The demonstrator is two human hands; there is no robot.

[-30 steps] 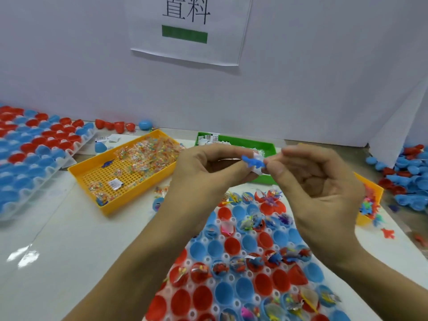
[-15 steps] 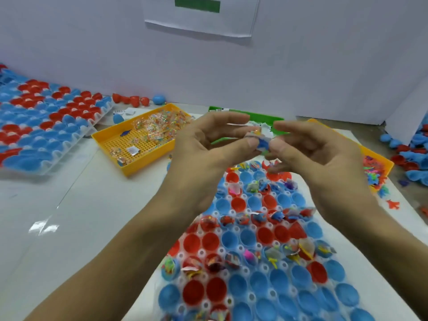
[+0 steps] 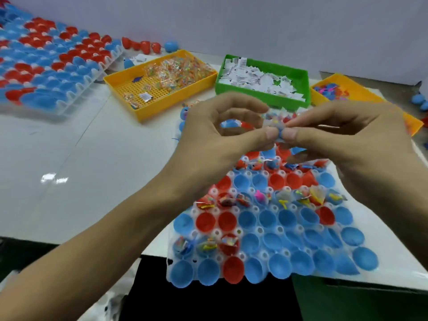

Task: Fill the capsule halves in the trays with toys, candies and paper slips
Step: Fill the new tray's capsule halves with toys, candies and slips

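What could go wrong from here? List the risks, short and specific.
1. Both hands, left hand and right hand, pinch a small bundle above already filled capsule halves; if it slips, it may land in a full one, not an empty half.
2. The capsule tray overhangs the table edge; a forearm pressing down could tip it and spill contents.

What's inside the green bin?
The green bin holds a heap of white paper slips. Its floor under the heap is hidden, and its near edge is partly covered by the hands.
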